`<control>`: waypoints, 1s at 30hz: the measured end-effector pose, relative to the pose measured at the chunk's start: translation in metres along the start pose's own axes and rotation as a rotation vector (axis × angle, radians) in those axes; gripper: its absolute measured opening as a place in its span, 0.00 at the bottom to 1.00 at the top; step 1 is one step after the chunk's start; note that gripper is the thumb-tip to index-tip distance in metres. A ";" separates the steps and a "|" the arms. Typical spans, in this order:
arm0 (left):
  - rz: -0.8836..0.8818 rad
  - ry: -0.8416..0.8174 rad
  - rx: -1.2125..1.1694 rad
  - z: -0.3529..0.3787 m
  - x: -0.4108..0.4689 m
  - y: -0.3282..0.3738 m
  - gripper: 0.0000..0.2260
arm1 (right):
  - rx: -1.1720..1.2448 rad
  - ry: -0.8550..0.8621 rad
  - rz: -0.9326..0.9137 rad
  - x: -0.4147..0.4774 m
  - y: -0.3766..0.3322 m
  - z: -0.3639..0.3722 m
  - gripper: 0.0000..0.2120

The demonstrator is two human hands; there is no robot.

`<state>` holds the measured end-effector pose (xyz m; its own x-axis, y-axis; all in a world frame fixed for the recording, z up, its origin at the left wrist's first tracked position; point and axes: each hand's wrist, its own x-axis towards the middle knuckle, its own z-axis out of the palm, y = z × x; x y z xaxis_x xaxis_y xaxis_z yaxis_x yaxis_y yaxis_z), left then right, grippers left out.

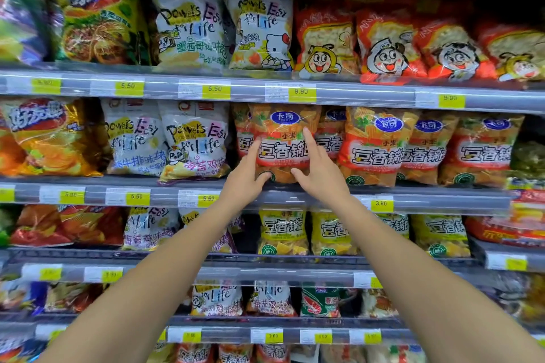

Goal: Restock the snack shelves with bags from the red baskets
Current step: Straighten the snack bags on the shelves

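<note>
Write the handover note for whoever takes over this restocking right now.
Left hand: straight fingers along the left edge of the orange bag, thumb on its lower front.
Right hand: the same on the bag's right edge.
The bag stands upright at the front of the second shelf, beside matching bags.
Done: this bag is on the shelf.
Left: let go and fetch more; the red baskets are out of view.
</note>
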<state>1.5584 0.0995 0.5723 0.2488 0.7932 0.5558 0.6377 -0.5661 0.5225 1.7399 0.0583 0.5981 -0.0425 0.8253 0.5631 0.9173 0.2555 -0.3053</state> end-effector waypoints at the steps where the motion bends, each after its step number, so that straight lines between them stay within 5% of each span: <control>1: 0.008 -0.020 0.003 -0.002 0.000 0.001 0.37 | -0.004 -0.016 0.011 0.000 0.000 -0.002 0.41; 4: 0.020 0.015 0.083 -0.008 -0.005 0.007 0.33 | -0.100 0.057 0.027 -0.001 -0.007 -0.004 0.38; 8: 0.022 0.287 0.379 -0.025 -0.004 -0.006 0.28 | -0.319 0.299 -0.133 0.005 -0.024 0.004 0.36; 12: -0.142 0.236 0.591 -0.045 0.011 -0.034 0.31 | -0.397 0.303 -0.151 0.010 -0.046 0.030 0.38; 18: -0.265 0.109 0.556 -0.048 0.034 -0.064 0.41 | -0.449 0.297 -0.036 0.022 -0.048 0.048 0.37; 30: -0.082 0.279 0.239 -0.056 0.034 -0.086 0.36 | -0.467 0.299 -0.016 0.033 -0.047 0.054 0.36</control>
<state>1.4716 0.1626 0.5826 0.0031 0.7236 0.6902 0.8074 -0.4091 0.4252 1.6746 0.1003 0.5895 -0.0059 0.6271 0.7789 0.9984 -0.0398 0.0397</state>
